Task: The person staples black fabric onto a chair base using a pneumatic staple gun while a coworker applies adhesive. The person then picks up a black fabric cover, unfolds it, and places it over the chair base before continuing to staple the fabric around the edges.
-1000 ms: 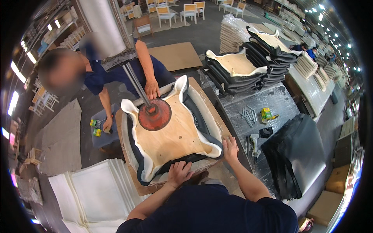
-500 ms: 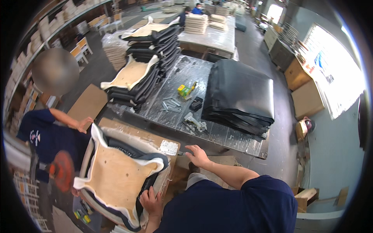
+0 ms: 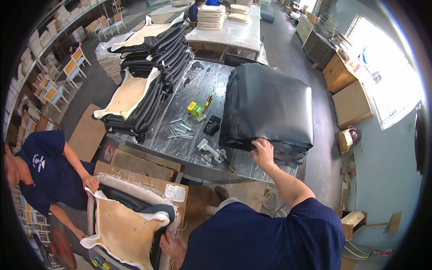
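A: What is the biggest thing within reach?

B: The stack of black, glossy leatherette sheets (image 3: 270, 105) on the marbled grey worktable (image 3: 189, 90), at its right end. The right hand (image 3: 262, 151) lies spread on the stack's near edge, fingers over the top sheet, not yet pinching it.

A: How would a sheet handle?

B: Limp and slick, I judge, and the whole pile heavy (one sheet light). Best peeled up by a near corner, since it would sag and slide.

A: And the seat?

B: The plywood seat base wrapped in black cover with white foam edging (image 3: 130, 220) sits on the cardboard-topped stand (image 3: 144, 173) at lower left; stiff board, soft loose rim. The left hand (image 3: 173, 246) grips its near edge. A co-worker's hand (image 3: 92, 182) holds the far corner.

A: Smaller things?

B: A metal staple gun (image 3: 209, 150) beside strips of staples (image 3: 180, 129).
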Motion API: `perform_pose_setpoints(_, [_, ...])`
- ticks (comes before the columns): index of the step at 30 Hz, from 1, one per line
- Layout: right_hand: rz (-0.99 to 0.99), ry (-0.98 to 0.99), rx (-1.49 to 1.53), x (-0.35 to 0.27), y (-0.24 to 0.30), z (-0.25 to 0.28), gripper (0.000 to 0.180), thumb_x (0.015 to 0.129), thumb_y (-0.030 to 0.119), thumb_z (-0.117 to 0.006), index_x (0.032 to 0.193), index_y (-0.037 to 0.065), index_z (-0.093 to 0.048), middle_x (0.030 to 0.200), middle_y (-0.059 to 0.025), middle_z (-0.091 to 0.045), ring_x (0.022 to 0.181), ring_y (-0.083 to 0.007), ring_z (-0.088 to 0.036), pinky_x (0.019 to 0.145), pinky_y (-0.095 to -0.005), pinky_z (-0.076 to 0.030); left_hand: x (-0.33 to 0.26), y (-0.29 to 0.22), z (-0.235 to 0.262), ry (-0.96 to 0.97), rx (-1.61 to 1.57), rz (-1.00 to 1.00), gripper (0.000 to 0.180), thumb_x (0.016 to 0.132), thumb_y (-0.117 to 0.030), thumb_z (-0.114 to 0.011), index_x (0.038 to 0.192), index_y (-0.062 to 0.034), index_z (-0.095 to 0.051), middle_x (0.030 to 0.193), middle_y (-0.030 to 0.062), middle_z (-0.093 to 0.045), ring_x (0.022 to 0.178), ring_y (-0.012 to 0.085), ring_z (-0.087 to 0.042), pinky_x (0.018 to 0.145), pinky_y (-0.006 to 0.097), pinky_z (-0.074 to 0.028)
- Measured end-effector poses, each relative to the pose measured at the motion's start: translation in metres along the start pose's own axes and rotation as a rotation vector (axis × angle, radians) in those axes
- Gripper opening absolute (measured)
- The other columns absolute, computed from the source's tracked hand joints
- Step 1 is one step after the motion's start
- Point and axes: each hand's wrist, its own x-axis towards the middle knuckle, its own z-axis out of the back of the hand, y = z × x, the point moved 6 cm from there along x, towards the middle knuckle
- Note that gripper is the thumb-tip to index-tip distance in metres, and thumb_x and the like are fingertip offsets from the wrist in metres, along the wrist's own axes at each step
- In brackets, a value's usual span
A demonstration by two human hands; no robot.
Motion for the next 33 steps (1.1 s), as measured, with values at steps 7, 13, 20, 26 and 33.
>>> perform_pose_setpoints(7, [0.155, 0.210, -0.167, 0.086, -0.048, 0.011, 0.066, 0.082, 0.012, -0.088, 0.145, 0.017, -0.068, 0.157, -0.0107, -0.055, 0.153, -0.0350, -0.044, 0.122, -0.0541, -0.039, 0.006, -0.031, -0.002, -0.090, 0.273, 0.003, 0.079, 0.105, -0.039, -0.067, 0.168, -0.0210, -0.023, 0.145, 0.0123, -0.060, 0.120, 0.0356, -0.068, 0.114, 0.060, -0.049])
perform_pose_setpoints(13, [0.141, 0.068, 0.019, 0.085, -0.068, 0.002, 0.052, 0.086, 0.024, -0.087, 0.136, 0.016, -0.075, 0.156, -0.0097, -0.059, 0.153, -0.0349, -0.046, 0.122, -0.0543, -0.039, 0.028, -0.048, -0.009, -0.138, 0.348, -0.085, 0.088, 0.111, -0.047, -0.060, 0.178, -0.0291, -0.005, 0.149, 0.0080, -0.058, 0.117, 0.0325, -0.071, 0.115, 0.062, -0.050])
perform_pose_setpoints(20, [-0.002, -0.107, 0.120, 0.067, -0.070, -0.005, 0.038, 0.089, 0.029, -0.087, 0.124, 0.016, -0.080, 0.149, -0.0084, -0.064, 0.150, -0.0332, -0.050, 0.121, -0.0522, -0.041, 0.061, -0.073, -0.013, -0.066, 0.341, -0.159, 0.084, 0.110, -0.043, -0.062, 0.175, -0.0264, -0.011, 0.147, 0.0092, -0.059, 0.118, 0.0323, -0.071, 0.114, 0.060, -0.051])
perform_pose_setpoints(26, [-0.398, -0.408, 0.247, 0.024, -0.125, 0.000, 0.027, 0.089, 0.023, -0.087, 0.114, 0.012, -0.081, 0.123, -0.0096, -0.074, 0.118, -0.0334, -0.068, 0.103, -0.0445, -0.055, 0.076, -0.083, -0.008, -0.031, 0.359, -0.197, 0.081, 0.109, -0.040, -0.064, 0.173, -0.0240, -0.017, 0.146, 0.0103, -0.061, 0.118, 0.0321, -0.071, 0.113, 0.058, -0.051])
perform_pose_setpoints(33, [-1.275, -0.636, 1.367, -0.025, -0.186, -0.048, 0.044, 0.099, 0.017, -0.083, 0.139, 0.008, -0.067, 0.122, -0.0066, -0.072, 0.097, -0.0215, -0.073, 0.080, -0.0402, -0.058, 0.093, -0.097, -0.004, 0.008, 0.358, -0.225, 0.077, 0.108, -0.037, -0.066, 0.170, -0.0213, -0.023, 0.145, 0.0115, -0.062, 0.119, 0.0319, -0.071, 0.113, 0.056, -0.052])
